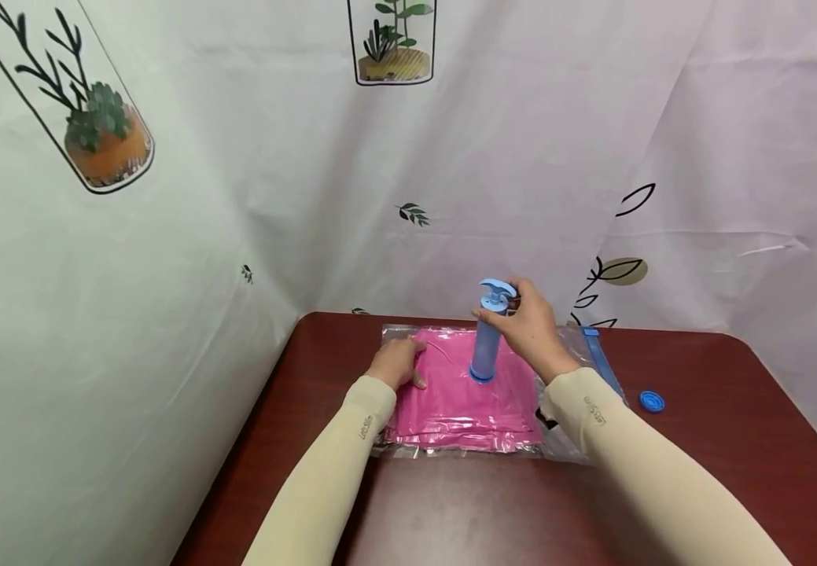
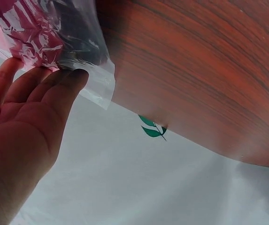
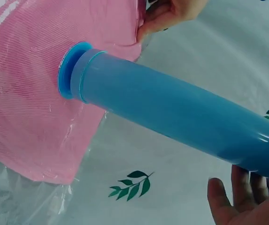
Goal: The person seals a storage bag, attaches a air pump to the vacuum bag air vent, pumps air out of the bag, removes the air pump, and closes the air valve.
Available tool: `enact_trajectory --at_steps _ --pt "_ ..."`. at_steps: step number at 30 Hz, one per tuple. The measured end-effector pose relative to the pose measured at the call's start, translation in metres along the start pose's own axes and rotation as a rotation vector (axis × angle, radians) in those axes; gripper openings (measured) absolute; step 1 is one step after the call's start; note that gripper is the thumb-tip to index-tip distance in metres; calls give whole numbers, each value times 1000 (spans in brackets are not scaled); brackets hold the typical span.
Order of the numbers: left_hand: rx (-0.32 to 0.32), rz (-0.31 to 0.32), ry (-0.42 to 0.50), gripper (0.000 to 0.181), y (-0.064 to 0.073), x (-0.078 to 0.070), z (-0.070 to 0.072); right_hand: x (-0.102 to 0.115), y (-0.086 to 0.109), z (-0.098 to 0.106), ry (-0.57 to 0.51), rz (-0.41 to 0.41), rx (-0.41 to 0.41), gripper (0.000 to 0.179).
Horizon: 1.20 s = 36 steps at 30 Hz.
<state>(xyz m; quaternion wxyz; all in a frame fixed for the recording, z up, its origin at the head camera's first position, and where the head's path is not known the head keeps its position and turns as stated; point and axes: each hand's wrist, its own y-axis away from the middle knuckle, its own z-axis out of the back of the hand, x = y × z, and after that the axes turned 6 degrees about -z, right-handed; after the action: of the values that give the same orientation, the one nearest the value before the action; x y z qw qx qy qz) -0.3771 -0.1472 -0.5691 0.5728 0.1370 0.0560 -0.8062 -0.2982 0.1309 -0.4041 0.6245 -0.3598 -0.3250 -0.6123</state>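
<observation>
A clear vacuum storage bag [image 1: 461,452] lies flat on the table, with folded pink cloth [image 1: 443,405] inside. On top of it stands a translucent blue hand pump [image 1: 487,346], slightly tilted, its base at the blue round valve [image 3: 68,70]. My right hand [image 1: 531,326] holds the upper barrel of the pump between thumb and fingers, just below the T-shaped handle [image 1: 498,288]. The handle sits close to the barrel's top. At the bag's left edge rests my left hand [image 1: 395,362], its fairly straight fingers [image 2: 45,89] touching the plastic.
A round blue valve cap [image 1: 652,401] lies on the brown table [image 1: 712,456], right of the bag. The bag's blue zip strip [image 1: 602,363] runs along its right side. Behind and to the left hangs a pale patterned cloth [image 1: 295,157].
</observation>
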Motion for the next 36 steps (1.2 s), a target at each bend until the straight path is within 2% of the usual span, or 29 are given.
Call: enact_trajectory --at_steps 2,3,7,9,12,15,17,19,22,26,31,36 --pt "0 4 10 92 0 0 -1 -2 1 -1 -16 10 13 73" --pt "-2 6 14 92 1 0 -1 -4 1 -1 -43 16 34 74" --pt "1 13 26 91 2 0 -1 -13 1 -4 -197 7 124 97" --pt "9 17 24 91 3 0 0 -16 0 -5 -232 -3 126 111" --pt "2 9 11 90 4 -1 2 -15 0 -7 -203 -11 53 115" --pt "-16 -2 -2 86 4 -2 4 -10 -1 -7 -154 -6 -28 107" --pt "-20 -4 3 81 4 -2 4 -7 0 -7 -126 -8 -51 102" --pt "-17 -3 15 79 3 -1 3 -6 1 -8 -118 -11 -45 98" --pt "-31 -14 22 78 3 0 2 -9 2 -10 -166 2 1 95" --pt "-48 -22 13 83 2 2 0 -15 3 -14 -221 43 56 105" --pt "-25 -25 31 83 2 3 -3 -12 3 -14 -150 59 -28 115" --pt "-18 -16 19 84 3 0 0 -5 2 -10 -81 47 -61 100"
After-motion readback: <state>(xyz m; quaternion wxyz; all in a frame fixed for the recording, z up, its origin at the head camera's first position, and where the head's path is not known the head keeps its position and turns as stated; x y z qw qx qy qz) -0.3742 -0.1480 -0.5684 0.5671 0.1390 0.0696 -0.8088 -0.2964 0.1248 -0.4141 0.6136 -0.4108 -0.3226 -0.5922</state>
